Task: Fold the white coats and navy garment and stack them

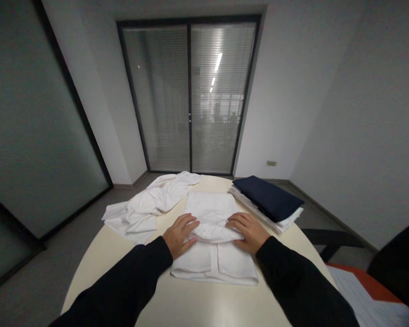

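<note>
A white garment (213, 206) lies partly folded on the round table (218, 302), its upper part doubled over above a lower layer. My left hand (181, 234) rests on the left side of the fold, thumb near its lower edge, fingers apart. On the right side of the same fold lies my right hand (248, 230), its fingers spread on the cloth. Neither hand visibly pinches the fabric. A crumpled white garment (143, 211) is at the table's left. To the right is a stack with a dark blue folded cloth (267, 195) on top of white folded cloths (284, 225).
Beyond the table stands a glass door with blinds (191, 100). At the lower right are papers (356, 290), a red-orange item (378, 284) and a black chair (400, 263). The crumpled garment hangs over the table's left edge.
</note>
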`<state>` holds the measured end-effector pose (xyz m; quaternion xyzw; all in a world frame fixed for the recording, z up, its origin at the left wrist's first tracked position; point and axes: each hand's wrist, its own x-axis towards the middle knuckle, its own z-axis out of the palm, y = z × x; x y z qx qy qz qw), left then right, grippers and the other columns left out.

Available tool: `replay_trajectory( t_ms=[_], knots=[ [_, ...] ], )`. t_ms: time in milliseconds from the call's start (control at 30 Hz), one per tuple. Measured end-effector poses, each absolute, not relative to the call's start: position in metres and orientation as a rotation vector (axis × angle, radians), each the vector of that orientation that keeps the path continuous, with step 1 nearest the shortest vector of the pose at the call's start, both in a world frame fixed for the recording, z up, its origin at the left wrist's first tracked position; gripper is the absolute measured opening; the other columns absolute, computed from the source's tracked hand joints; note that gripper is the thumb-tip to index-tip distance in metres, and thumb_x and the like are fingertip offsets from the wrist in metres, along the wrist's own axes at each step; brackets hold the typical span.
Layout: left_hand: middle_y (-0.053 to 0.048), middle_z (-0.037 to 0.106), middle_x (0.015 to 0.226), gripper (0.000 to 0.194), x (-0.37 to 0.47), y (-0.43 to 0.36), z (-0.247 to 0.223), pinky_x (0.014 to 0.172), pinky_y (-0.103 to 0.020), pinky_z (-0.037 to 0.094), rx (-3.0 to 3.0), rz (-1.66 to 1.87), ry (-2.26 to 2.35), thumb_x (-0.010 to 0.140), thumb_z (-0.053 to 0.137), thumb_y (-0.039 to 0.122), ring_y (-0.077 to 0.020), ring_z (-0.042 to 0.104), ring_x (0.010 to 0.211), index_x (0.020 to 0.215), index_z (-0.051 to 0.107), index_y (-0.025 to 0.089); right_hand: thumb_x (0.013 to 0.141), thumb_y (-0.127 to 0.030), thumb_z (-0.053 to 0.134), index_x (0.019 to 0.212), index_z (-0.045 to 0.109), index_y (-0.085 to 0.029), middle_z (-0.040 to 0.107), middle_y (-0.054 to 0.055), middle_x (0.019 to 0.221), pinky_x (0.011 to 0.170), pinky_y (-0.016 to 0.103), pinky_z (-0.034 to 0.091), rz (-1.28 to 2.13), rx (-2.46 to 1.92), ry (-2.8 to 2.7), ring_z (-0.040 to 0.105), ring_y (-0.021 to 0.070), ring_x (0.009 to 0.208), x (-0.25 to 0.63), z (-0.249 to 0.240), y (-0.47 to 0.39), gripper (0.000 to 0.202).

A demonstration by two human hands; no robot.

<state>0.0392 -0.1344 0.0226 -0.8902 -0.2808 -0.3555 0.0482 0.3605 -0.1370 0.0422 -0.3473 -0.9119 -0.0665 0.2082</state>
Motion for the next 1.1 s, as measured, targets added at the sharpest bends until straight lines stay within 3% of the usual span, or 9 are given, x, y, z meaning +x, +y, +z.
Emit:
replay_trajectory(
  t_ms=[133,300,400,533,733,967,1100],
  knots=[
    [-0.009,0.061,0.108,0.039,0.041,-0.133,0.024,0.089,-0.041,0.047,-2.678,-0.900,-1.031,0.080,0.057,0.011,-0.0256,0.053,0.103,0.117,0.060,0.021,0.074,-0.011,0.056,0.115,0.059,-0.019,0.065,0.010,0.108,0.086,0.038,0.042,-0.208,-0.989,-2.581,0.056,0.0240,0.098,0.358,0.039,-0.135,0.042],
    [-0.006,0.065,0.094,0.029,0.040,-0.134,0.028,0.080,-0.039,0.040,-2.607,-0.789,-0.960,0.078,0.050,0.004,-0.0228,0.055,0.090,0.093,0.066,0.022,0.071,-0.005,0.052,0.106,0.061,-0.020,0.064,0.008,0.102,0.079,0.034,0.042,-0.271,-1.015,-2.610,0.056,0.0223,0.090,0.356,0.044,-0.138,0.039],
    [-0.007,0.064,0.101,0.030,0.040,-0.141,0.033,0.083,-0.041,0.036,-2.697,-0.668,-0.912,0.071,0.057,0.010,-0.0249,0.054,0.093,0.098,0.065,0.022,0.064,-0.008,0.054,0.107,0.060,-0.021,0.063,0.007,0.099,0.078,0.034,0.041,-0.193,-1.051,-2.648,0.054,0.0227,0.089,0.351,0.050,-0.145,0.045],
    [-0.010,0.064,0.105,0.046,0.041,-0.146,0.036,0.087,-0.046,0.035,-2.799,-0.538,-0.920,0.067,0.065,0.020,-0.0284,0.053,0.096,0.113,0.060,0.021,0.059,-0.014,0.055,0.107,0.059,-0.021,0.060,0.008,0.102,0.080,0.035,0.040,-0.096,-1.059,-2.673,0.052,0.0235,0.089,0.341,0.053,-0.156,0.049],
    [-0.007,0.066,0.109,0.045,0.038,-0.140,0.023,0.108,-0.052,0.022,-2.891,-0.519,-0.820,0.069,0.064,0.017,-0.0265,0.056,0.101,0.113,0.061,0.024,0.058,-0.015,0.054,0.100,0.058,-0.021,0.059,0.007,0.103,0.080,0.036,0.040,-0.010,-1.104,-2.663,0.052,0.0239,0.091,0.335,0.052,-0.159,0.043],
    [-0.006,0.063,0.124,0.044,0.036,-0.124,0.010,0.101,-0.044,0.036,-2.880,-0.432,-0.927,0.078,0.060,0.015,-0.0241,0.055,0.116,0.121,0.058,0.025,0.062,-0.015,0.055,0.105,0.060,-0.021,0.059,0.008,0.109,0.083,0.036,0.039,0.005,-1.185,-2.633,0.052,0.0246,0.096,0.337,0.044,-0.151,0.044],
    [-0.005,0.065,0.120,0.039,0.037,-0.120,0.017,0.094,-0.042,0.039,-2.781,-0.419,-0.959,0.083,0.058,0.015,-0.0232,0.057,0.113,0.121,0.057,0.023,0.066,-0.014,0.055,0.112,0.059,-0.023,0.060,0.007,0.115,0.090,0.039,0.035,-0.078,-1.226,-2.566,0.052,0.0245,0.102,0.336,0.039,-0.146,0.047]
  ],
)
